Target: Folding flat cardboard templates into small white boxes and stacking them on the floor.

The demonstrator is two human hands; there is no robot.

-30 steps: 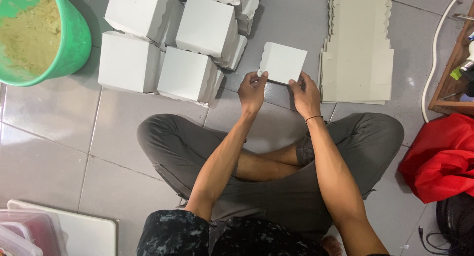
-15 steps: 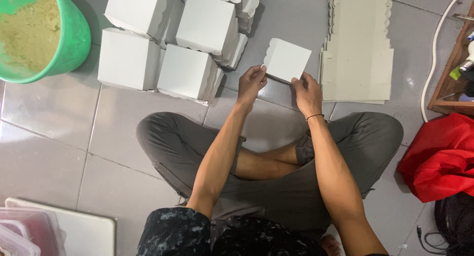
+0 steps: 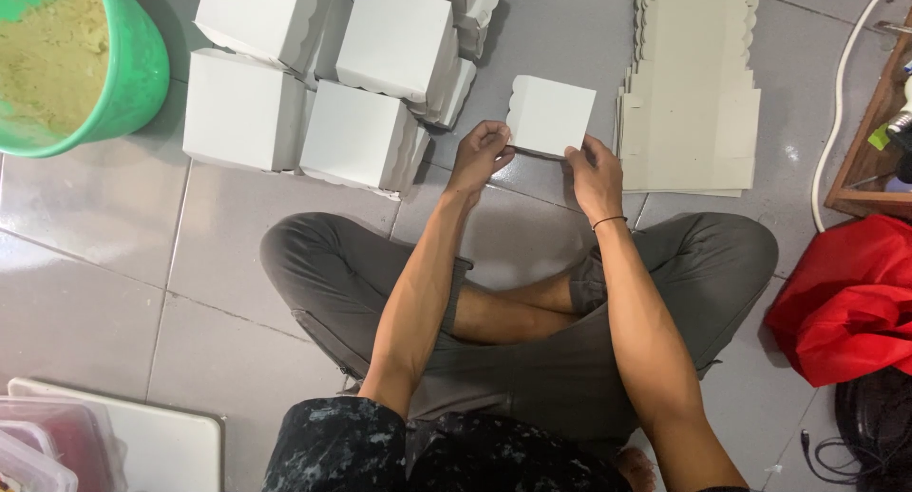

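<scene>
Cardboard, white and folded into a small box (image 3: 552, 115), sits between both hands over the grey tiled floor (image 3: 114, 226), just ahead of the person's crossed legs. The left hand (image 3: 480, 155) pinches the box's near left corner with closed fingers; the right hand (image 3: 594, 174) grips the near right corner the same way, thumb on top. One box is held, and its far edge and both side edges are free of anything else.

Just to the right lies one stack of flat, unfolded box blanks (image 3: 689, 84) with scalloped edges; a narrow strip of bare tile separates it from the held box. To the left stands a cluster of finished white boxes (image 3: 361, 136); four show clearly and at least two more are partly cut off at the top edge. A gap of bare tile lies between this cluster and the left hand.

Farther left, one green bucket (image 3: 142, 74) holds a pale yellowish crumbly filling. Open floor stretches below the bucket and boxes down to the left knee. At the lower left corner sit a white board (image 3: 161, 444) and clear plastic containers (image 3: 38, 444). On the right are one white cable (image 3: 836, 103), a wooden shelf edge (image 3: 864, 160), a red cloth bag (image 3: 850, 302) and a dark cord (image 3: 869, 430).
</scene>
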